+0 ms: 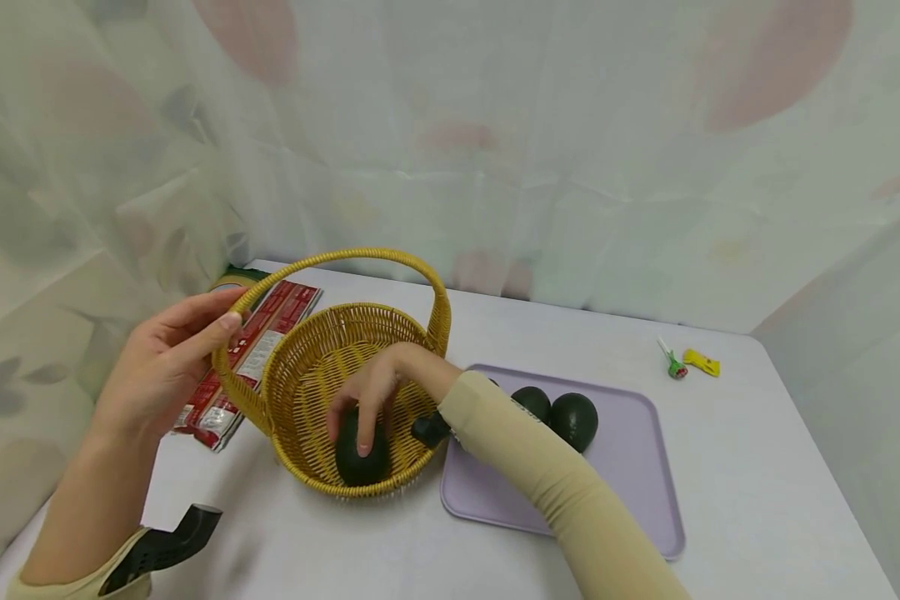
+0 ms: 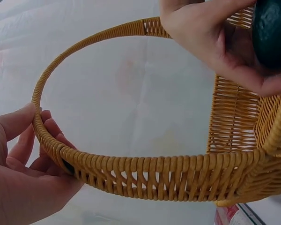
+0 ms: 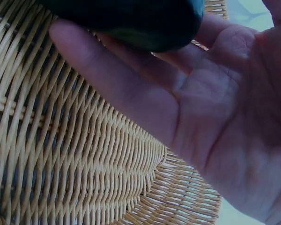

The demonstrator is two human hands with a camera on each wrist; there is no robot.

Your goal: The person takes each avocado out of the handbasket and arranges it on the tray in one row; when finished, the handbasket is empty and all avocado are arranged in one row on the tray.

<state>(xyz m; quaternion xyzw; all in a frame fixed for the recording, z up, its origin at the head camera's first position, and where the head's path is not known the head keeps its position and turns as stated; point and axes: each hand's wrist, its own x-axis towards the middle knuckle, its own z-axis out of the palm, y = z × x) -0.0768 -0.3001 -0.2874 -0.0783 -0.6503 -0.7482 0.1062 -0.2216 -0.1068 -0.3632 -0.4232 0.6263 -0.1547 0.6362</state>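
A yellow-brown wicker basket (image 1: 288, 400) stands left of centre in the head view, its hooped handle (image 1: 371, 252) upright. My left hand (image 1: 161, 358) pinches the left side of that handle between thumb and fingers. Inside the basket, near its front wall, my right hand (image 1: 375, 379) holds a dark green avocado (image 1: 362, 468) from above. The right wrist view shows fingers (image 3: 117, 79) along the underside of the avocado (image 3: 145, 26). Two more avocados (image 1: 574, 421) lie on a pale purple tray (image 1: 633, 483), partly behind the right forearm.
Red and silver packets (image 1: 258, 342) lie behind the basket's left side. A lollipop (image 1: 676, 367) and a yellow wrapped sweet (image 1: 702, 362) rest at the far right of the white table (image 1: 765, 467). A patterned curtain (image 1: 540, 150) hangs behind.
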